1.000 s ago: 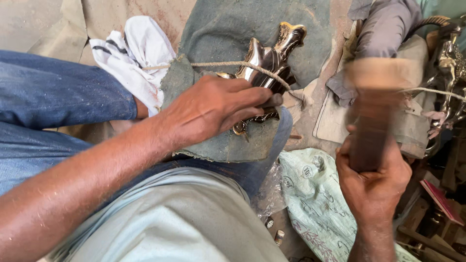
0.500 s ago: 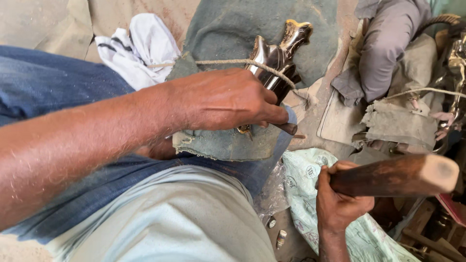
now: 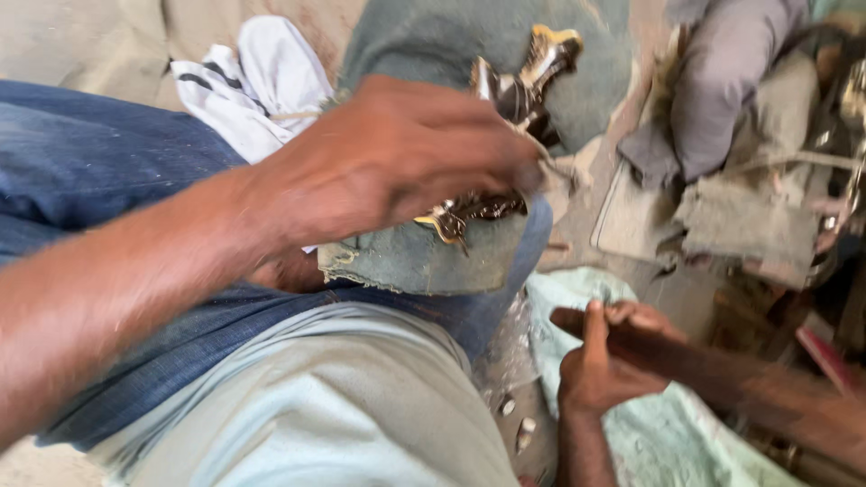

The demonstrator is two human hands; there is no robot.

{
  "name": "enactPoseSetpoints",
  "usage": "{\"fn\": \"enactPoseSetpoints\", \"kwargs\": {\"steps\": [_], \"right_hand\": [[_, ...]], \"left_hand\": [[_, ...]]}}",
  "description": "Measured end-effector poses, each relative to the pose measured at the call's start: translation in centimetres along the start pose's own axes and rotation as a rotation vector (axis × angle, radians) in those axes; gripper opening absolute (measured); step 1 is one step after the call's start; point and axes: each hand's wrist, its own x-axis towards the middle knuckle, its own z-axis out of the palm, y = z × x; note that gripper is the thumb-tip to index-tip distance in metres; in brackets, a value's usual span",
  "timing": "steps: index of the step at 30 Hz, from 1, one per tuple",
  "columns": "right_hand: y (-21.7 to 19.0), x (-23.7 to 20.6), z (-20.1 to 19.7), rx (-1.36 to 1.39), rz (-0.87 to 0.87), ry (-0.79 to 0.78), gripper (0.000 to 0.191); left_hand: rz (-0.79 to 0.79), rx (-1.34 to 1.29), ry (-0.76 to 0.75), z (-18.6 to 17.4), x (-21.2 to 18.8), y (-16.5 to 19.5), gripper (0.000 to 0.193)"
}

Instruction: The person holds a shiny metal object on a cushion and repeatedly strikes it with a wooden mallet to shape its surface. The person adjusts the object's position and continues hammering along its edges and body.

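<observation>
Two hands, both busy over our lap.
Our left hand presses the shiny brass-and-silver metal casting onto grey-green cloth; our right hand has its fingers closed around a dark wooden mallet handle.

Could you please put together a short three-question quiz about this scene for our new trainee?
1. True or false: the right hand grips a wooden stick.
2. What does the left hand rest on?
A. a metal piece
B. a white cloth
C. a red tool
3. What lies between the metal piece and the jeans?

Key:
1. True
2. A
3. A green cloth pad
</observation>
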Motion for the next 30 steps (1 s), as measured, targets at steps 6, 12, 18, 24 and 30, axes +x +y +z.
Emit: {"fn": "enactPoseSetpoints", "kwargs": {"steps": [6,12,18,24,30], "right_hand": [[-2.5,5.2,0.2,-0.039,0.155,-0.230,0.032],[-9.2,11.5,2.1,-0.246,-0.003,-0.408,0.029],[-11.7,16.3,4.2,-0.580,-0.275,-0.656,0.023],[-13.2,20.9,5.4,-0.882,-0.584,-0.841,0.024],[-11.5,24.1,6.7,-0.876,-0.623,-0.994,0.034]], "left_hand": [[-0.431,-0.102,0.315,6.9,-6.1,-1.7,0.032],[-0.620,-0.213,0.535,11.0,-7.6,-2.0,0.032],[-0.657,-0.158,0.572,12.2,-7.0,-2.6,0.027],[-0.672,-0.183,0.561,13.9,-5.1,-3.6,0.026],[-0.600,-0.075,0.550,13.8,-2.1,-3.5,0.029]]}}
